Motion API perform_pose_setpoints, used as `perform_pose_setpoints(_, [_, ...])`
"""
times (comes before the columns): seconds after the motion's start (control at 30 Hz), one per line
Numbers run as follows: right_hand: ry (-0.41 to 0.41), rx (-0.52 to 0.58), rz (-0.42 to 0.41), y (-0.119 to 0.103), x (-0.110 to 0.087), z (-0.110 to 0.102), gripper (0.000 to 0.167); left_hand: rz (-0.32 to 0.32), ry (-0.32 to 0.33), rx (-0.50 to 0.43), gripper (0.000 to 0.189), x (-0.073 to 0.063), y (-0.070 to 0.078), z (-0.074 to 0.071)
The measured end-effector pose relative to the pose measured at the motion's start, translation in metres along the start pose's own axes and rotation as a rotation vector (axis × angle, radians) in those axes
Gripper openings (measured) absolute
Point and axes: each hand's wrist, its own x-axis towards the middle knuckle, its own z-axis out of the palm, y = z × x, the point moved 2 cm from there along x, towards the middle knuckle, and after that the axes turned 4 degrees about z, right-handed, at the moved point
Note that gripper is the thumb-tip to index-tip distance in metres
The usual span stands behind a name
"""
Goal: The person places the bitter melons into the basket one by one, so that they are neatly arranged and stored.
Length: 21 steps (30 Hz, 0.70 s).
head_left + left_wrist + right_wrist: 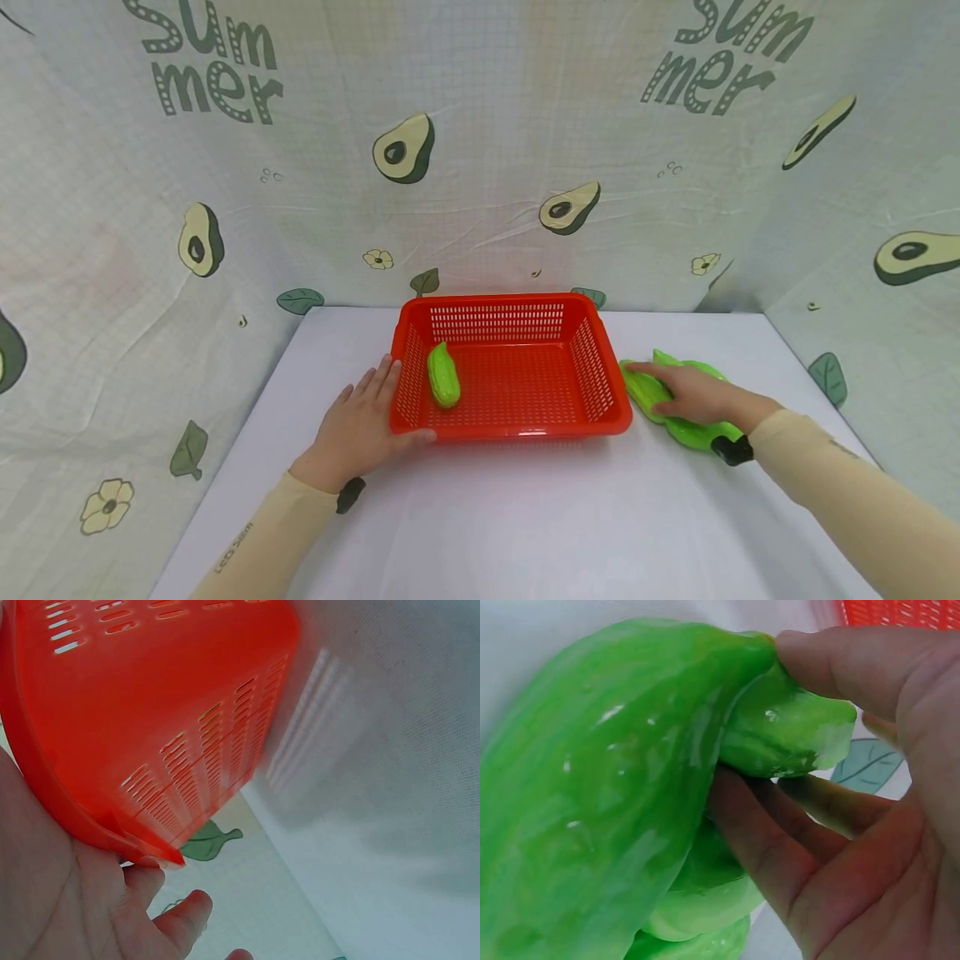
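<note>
A red plastic basket (510, 432) stands on the table, with one ridged green bitter melon (444, 377) lying inside at its left. My left hand (362, 427) rests against the basket's front left corner, fingers straight along the side and thumb over the front rim. In the left wrist view its palm meets the basket rim (56, 802). To the right of the basket, my right hand (697, 395) grips a bitter melon (643, 393) between thumb and fingers. More green bitter melons (693, 433) lie under and behind this hand; a large glossy one (615, 772) fills the right wrist view.
A white table (480, 525) carries everything, its front part stretching before the basket. Behind it and on both sides hangs a pale cloth (480, 100) printed with avocados, leaves and lettering.
</note>
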Motion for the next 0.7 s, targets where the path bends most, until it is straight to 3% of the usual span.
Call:
perform_pose_setpoints(0.27, [-0.060,0.024,0.049,-0.0027,0.0015,-0.0003,0.072,0.002,0.004,-0.003,0.119,-0.0003,0.0005,-0.0008])
perform_pose_setpoints(0.7, [-0.027,0.036,0.021,-0.0029,-0.0014,0.0006,0.070,0.010,0.014,0.003,0.120,0.0002,0.0003,0.0011])
